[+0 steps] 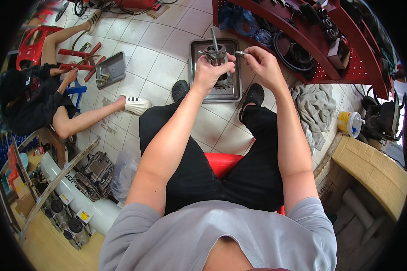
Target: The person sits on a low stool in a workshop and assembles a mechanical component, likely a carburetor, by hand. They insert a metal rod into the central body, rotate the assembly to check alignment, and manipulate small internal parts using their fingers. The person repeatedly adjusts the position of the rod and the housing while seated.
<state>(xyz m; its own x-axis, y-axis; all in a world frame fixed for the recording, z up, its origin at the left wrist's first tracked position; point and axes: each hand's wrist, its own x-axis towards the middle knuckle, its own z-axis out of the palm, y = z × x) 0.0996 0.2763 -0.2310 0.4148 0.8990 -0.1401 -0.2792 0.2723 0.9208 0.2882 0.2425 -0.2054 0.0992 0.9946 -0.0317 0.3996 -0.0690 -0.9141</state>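
My left hand [207, 74] is wrapped around a metal puller [215, 52], a dark cage-like cylinder with a threaded rod [214, 37] rising from its top. The puller is upright over a dark metal tray [235, 96] on the floor between my feet. Part of a toothed metal piece [221, 92] shows below my hand in the tray. Just right of the puller, my right hand [263, 66] pinches a small metal bolt [241, 53] between thumb and fingertips, its end pointing toward the puller. My left palm and fingers hide part of the puller's body.
At the left, another person [31, 99] sits low, working at a red metal stand [88, 61] beside a grey tray [111, 71]. A red shelf [316, 54] of parts curves along the right. Near it lie a grey cloth [314, 110] and a yellow-white bucket [348, 123].
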